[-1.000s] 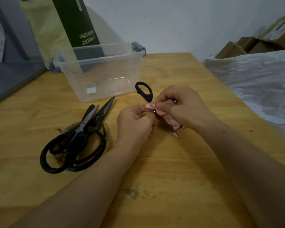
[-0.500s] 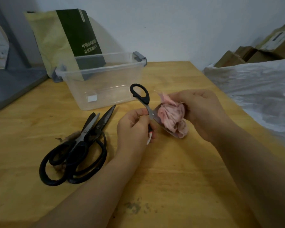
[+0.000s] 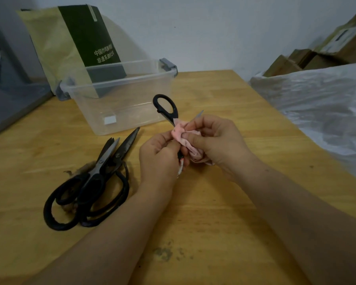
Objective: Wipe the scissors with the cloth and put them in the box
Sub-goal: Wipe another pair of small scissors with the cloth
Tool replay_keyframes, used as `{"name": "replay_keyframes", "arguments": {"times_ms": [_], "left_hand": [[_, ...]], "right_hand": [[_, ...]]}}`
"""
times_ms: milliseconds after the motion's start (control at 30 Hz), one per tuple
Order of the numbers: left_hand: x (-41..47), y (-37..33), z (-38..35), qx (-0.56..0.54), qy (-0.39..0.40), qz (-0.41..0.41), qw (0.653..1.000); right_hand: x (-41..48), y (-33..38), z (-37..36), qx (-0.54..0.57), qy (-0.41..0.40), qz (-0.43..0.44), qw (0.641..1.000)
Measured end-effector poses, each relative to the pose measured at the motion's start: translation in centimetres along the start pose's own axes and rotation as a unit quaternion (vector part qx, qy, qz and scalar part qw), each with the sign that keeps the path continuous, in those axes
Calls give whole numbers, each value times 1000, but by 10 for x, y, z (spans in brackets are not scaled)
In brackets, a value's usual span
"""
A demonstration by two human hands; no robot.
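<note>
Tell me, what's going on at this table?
A person is partway through wiping a small pair of black-handled scissors. The left hand grips them, while the right hand pinches a crumpled pink cloth around the blades. Two larger black scissors lie on the wooden table to the left. The clear plastic box behind them holds no scissors yet.

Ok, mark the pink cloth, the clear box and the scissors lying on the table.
pink cloth (image 3: 178, 133): head view, bunched upper fold.
clear box (image 3: 132, 111): head view, near wall.
scissors lying on the table (image 3: 109, 149): head view, silver blade.
</note>
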State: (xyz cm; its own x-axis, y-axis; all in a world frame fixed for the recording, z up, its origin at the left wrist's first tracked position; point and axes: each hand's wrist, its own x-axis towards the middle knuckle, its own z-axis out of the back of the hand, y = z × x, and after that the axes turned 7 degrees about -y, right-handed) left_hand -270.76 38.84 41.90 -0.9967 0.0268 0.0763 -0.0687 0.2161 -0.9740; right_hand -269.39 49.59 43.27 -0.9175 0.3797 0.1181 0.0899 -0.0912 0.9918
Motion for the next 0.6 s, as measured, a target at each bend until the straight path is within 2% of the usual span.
{"name": "replay_keyframes", "arguments": {"times_ms": [100, 233, 367, 600], "left_hand": [[1, -1, 0, 1, 3, 0, 1000], [-1, 0, -1, 0, 12, -1, 1000], [-2, -1, 0, -3, 17, -11, 1000], [-3, -1, -3, 7, 20, -3, 1000]], "right_hand": [[3, 1, -5, 45, -31, -9, 998], [13, 0, 1, 79, -120, -5, 990], [5, 3, 5, 83, -9, -53, 995], [12, 7, 7, 192, -118, -92, 970]]}}
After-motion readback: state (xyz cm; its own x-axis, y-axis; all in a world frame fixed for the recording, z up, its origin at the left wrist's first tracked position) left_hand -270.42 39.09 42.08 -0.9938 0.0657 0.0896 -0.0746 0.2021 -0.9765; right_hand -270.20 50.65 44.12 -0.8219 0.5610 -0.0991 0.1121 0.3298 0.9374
